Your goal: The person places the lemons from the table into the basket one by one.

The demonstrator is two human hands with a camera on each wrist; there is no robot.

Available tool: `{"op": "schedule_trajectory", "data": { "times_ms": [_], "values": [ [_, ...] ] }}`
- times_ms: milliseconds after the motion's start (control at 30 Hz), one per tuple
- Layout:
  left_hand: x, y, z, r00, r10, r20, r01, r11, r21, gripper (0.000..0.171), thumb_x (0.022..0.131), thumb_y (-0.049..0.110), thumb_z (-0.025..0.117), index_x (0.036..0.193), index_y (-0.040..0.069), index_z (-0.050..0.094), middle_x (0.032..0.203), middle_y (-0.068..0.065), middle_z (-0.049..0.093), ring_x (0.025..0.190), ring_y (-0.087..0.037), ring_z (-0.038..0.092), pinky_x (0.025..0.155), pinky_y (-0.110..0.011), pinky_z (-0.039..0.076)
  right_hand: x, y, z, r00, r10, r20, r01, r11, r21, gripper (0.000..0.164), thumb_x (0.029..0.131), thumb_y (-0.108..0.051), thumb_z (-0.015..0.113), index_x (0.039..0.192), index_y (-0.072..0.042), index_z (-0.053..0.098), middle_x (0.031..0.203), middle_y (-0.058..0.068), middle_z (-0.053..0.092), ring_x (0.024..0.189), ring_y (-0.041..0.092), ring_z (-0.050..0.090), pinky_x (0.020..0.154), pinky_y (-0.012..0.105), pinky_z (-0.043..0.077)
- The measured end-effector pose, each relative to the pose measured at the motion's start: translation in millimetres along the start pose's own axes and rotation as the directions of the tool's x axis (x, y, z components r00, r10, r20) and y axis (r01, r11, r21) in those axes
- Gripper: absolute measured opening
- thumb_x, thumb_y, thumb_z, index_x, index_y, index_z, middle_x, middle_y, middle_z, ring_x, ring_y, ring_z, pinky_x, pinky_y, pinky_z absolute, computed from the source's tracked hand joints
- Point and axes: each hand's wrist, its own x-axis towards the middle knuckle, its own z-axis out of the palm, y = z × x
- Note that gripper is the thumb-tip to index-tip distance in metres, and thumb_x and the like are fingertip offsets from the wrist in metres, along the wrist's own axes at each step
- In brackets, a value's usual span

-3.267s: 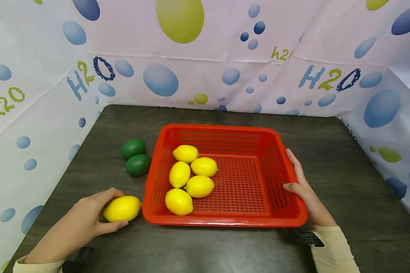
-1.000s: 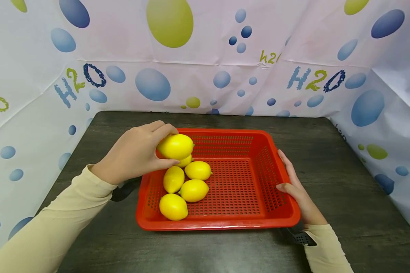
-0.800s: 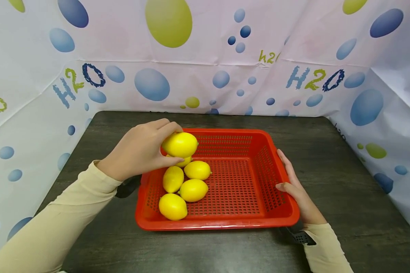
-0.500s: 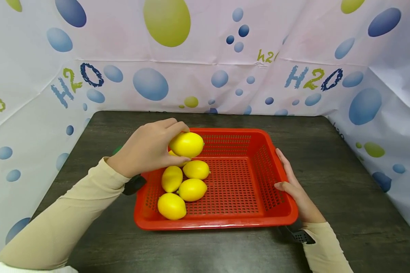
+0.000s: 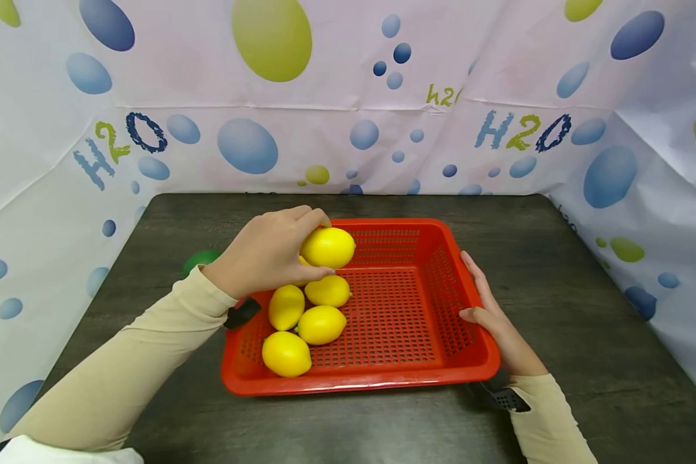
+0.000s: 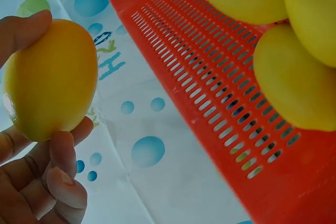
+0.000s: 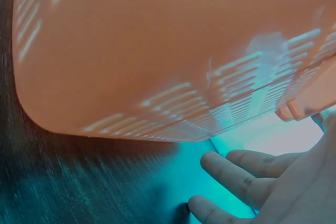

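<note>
Lemon (image 5: 328, 248) is up above the red basket (image 5: 391, 316), toward its 11 o'clock, left hand (image 5: 269, 251) fingers clamped on it. Long axis roughly 9-to-3, nub toward 3. Right hand (image 5: 507, 335) holds basket edge at 3 o'clock, thumb inside. Reads as placing step; next move likely calls for lowering beside the other lemons (image 5: 321, 324), then release.
</note>
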Motion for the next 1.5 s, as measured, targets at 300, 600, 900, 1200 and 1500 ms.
{"op": "schedule_trajectory", "data": {
  "times_ms": [300, 600, 900, 1200, 1500],
  "values": [
    [5.7, -2.8, 13.9, 1.000, 0.016, 0.018, -0.016, 1.000, 0.015, 0.050, 0.077, 0.041, 0.089, 0.104, 0.010, 0.061, 0.089, 0.000, 0.065, 0.069, -0.017, 0.057, 0.060, -0.032, 0.051, 0, 3, 1, 1.000, -0.024, 0.006, 0.024, 1.000, 0.015, 0.087, 0.096, -0.005, 0.040, 0.165, -0.041, 0.002, 0.169, 0.003, 0.007, 0.142, 0.043, 0.027, 0.095, 0.049, 0.053],
    [19.1, -1.1, 21.3, 0.999, 0.042, 0.028, -0.042, 0.999, 0.034, 0.049, 0.077, 0.045, 0.087, 0.102, 0.012, 0.060, 0.088, 0.000, 0.064, 0.070, -0.018, 0.057, 0.057, -0.032, 0.050, -1, 2, -1, 1.000, -0.019, -0.003, 0.019, 1.000, 0.004, 0.086, 0.096, -0.006, 0.040, 0.165, -0.042, 0.002, 0.168, 0.003, 0.007, 0.143, 0.045, 0.026, 0.095, 0.049, 0.052],
    [29.0, 1.8, 25.4, 0.997, 0.047, 0.064, -0.051, 0.997, 0.051, 0.051, 0.079, 0.047, 0.085, 0.105, 0.011, 0.060, 0.091, 0.000, 0.064, 0.072, -0.018, 0.058, 0.058, -0.033, 0.051, 0, 2, -2, 1.000, -0.025, -0.005, 0.025, 1.000, -0.002, 0.087, 0.095, -0.005, 0.039, 0.164, -0.044, 0.004, 0.169, 0.002, 0.006, 0.144, 0.043, 0.024, 0.095, 0.048, 0.053],
    [36.7, 1.8, 37.4, 0.990, 0.060, 0.129, -0.070, 0.995, 0.077, 0.050, 0.082, 0.049, 0.082, 0.106, 0.012, 0.059, 0.091, 0.001, 0.062, 0.072, -0.016, 0.056, 0.057, -0.031, 0.049, -1, 5, -1, 1.000, -0.021, -0.007, 0.021, 1.000, 0.010, 0.087, 0.096, -0.006, 0.039, 0.165, -0.042, 0.001, 0.168, 0.005, 0.008, 0.142, 0.045, 0.027, 0.093, 0.050, 0.054],
    [43.9, 0.5, 49.4, 0.987, 0.066, 0.148, -0.078, 0.994, 0.073, 0.049, 0.082, 0.048, 0.083, 0.104, 0.012, 0.057, 0.089, 0.000, 0.062, 0.073, -0.017, 0.056, 0.058, -0.031, 0.050, 0, 5, -2, 1.000, -0.019, -0.002, 0.019, 1.000, 0.012, 0.086, 0.096, -0.006, 0.039, 0.165, -0.044, 0.003, 0.168, 0.003, 0.009, 0.141, 0.045, 0.028, 0.093, 0.050, 0.054]
  ]
}}
